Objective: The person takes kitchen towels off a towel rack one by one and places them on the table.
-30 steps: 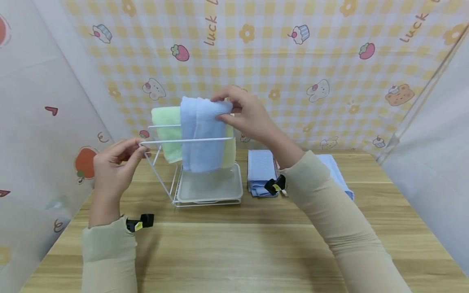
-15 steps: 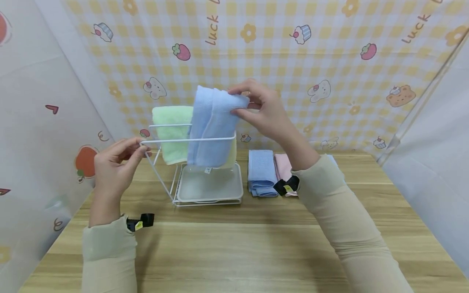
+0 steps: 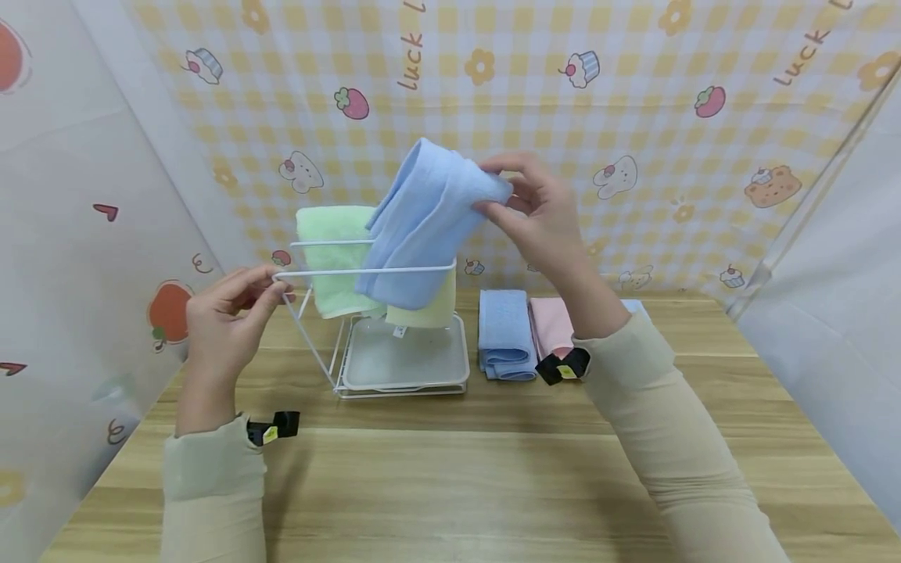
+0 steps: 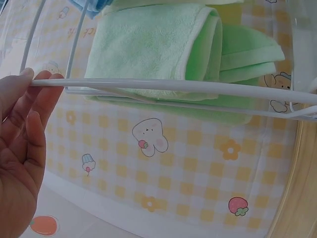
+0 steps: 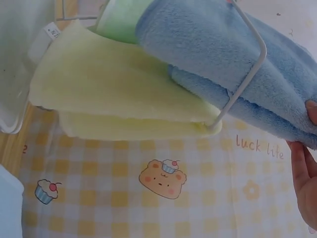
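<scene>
My right hand (image 3: 538,215) pinches the upper right end of a blue towel (image 3: 439,211) and holds it tilted above a white wire rack (image 3: 366,271). The towel's lower part still hangs behind the rack's front bar. At the rack's front left corner, my left hand (image 3: 232,313) pinches the wire between thumb and fingers. A green towel (image 3: 334,258) hangs on the rack at the left, its folds plain in the left wrist view. A yellow towel (image 5: 114,84) hangs at the rack's right end, partly hidden by the blue one in the head view.
A pale tray (image 3: 408,363) sits in the rack's base. To its right on the wooden table (image 3: 450,485) lie a folded blue towel (image 3: 505,332) and a folded pink towel (image 3: 551,322). Another blue cloth (image 3: 631,306) is mostly hidden behind my right arm.
My right hand has lifted the blue towel up and to the right, tilting it and uncovering more of the green and yellow towels. My left hand stays on the rack corner.
</scene>
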